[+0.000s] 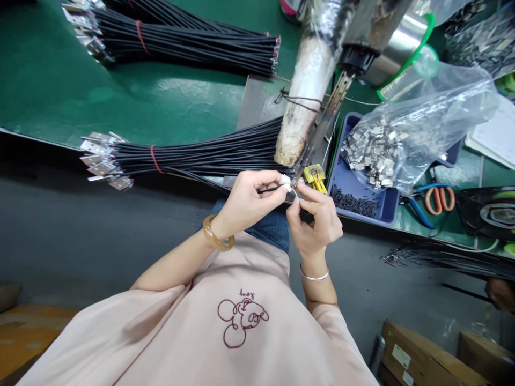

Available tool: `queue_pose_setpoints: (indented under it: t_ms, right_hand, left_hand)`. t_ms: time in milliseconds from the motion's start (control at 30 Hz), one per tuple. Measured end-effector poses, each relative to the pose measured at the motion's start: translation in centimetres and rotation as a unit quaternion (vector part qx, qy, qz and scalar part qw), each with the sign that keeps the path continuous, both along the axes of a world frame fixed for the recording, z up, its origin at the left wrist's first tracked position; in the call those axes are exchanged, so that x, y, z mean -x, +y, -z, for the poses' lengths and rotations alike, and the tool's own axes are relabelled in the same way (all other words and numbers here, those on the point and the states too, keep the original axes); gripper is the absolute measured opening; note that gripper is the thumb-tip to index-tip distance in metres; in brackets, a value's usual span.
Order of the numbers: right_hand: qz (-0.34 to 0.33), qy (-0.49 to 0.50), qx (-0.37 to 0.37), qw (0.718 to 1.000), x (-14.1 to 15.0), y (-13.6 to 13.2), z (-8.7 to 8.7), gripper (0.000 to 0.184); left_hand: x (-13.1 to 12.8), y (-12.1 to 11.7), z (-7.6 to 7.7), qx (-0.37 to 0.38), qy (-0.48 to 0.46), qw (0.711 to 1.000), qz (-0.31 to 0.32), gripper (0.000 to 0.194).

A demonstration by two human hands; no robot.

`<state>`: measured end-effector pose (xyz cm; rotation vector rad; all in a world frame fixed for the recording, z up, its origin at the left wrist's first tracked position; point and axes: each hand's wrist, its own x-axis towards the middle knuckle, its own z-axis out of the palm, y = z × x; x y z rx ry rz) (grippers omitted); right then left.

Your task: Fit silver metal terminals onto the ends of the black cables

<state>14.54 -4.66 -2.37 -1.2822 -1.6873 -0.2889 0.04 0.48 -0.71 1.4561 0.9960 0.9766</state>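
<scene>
My left hand [245, 201] pinches a thin black wire [269, 189] with a small metal tab at its end, fingers closed. My right hand [316, 217] is closed too, pinching at that same tab [286, 181], the two hands touching at the fingertips. The tab sits right under the tip of a soldering iron [322, 128] that slants down from a wrapped holder [306, 91]. Just behind my hands lies a bundle of black wires [201, 155] tied with a red band, metal tabs at its left end.
A second tied wire bundle [181, 40] lies at the back of the green mat [60, 80]. A blue tray [386, 206] holds a plastic bag of metal tabs [402, 139] and black bits. Orange-handled scissors [438, 198] and a solder spool [402, 43] are right. Cardboard boxes [422, 354] are on the floor.
</scene>
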Motion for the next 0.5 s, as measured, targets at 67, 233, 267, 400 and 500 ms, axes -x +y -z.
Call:
queue_pose_setpoints:
  t_ms: [67,233,267,400,500]
  right_hand:
    - [-0.005,-0.002,-0.001,1.000,-0.10,-0.06,0.16,0.020]
    - [-0.008,0.007,0.000,1.000,-0.05,-0.04,0.24,0.020]
    - [-0.008,0.008,0.000,1.000,-0.03,-0.03,0.22,0.021]
    - [-0.005,0.026,-0.003,1.000,-0.16,-0.13,0.01,0.021]
    - [0.000,0.115,0.050,0.992,-0.40,-0.39,-0.54,0.015]
  left_hand:
    - [0.07,0.00,0.10,-0.001,0.007,1.000,0.005,0.015]
    - [0.08,0.01,0.10,0.001,0.009,1.000,0.013,0.017]
    - [0.08,0.00,0.09,0.000,0.010,1.000,0.013,0.017]
    - [0.16,-0.10,-0.07,-0.010,0.020,1.000,0.019,0.018]
    - [0.36,-0.18,-0.52,-0.022,0.030,0.999,0.040,0.018]
